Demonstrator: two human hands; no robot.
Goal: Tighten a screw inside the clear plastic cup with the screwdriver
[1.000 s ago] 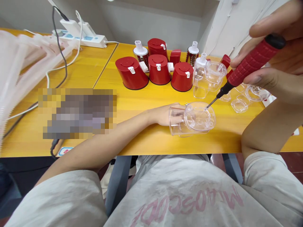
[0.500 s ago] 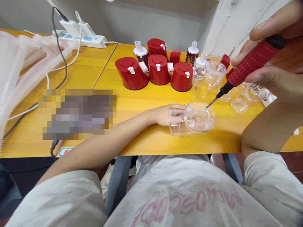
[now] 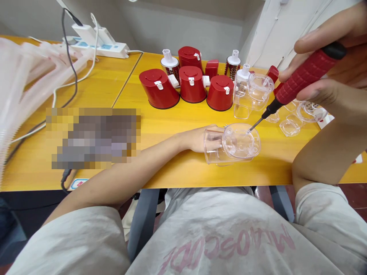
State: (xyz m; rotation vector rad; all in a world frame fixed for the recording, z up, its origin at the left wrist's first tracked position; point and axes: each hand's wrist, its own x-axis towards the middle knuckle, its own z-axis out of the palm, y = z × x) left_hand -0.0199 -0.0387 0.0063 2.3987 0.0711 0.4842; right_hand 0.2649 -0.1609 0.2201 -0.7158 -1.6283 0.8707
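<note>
My left hand [image 3: 200, 139] lies on the yellow table and grips a clear plastic housing [image 3: 232, 144] that rests on its side, opening toward me. My right hand [image 3: 329, 72] is raised at the upper right, closed around the red handle of a screwdriver [image 3: 298, 82]. The thin metal tip of the screwdriver reaches down into the top of the clear housing.
Several red plastic housings [image 3: 192, 84] and metal drum parts with white caps [image 3: 170, 63] stand at the back of the yellow table [image 3: 177, 122]. More clear housings [image 3: 255, 91] lie at the right. A white power strip [image 3: 97, 44], cables and pale tubing [image 3: 25, 76] fill the left.
My right hand has shifted its fingers slightly on the screwdriver handle. The left hand and clear housing have not moved.
</note>
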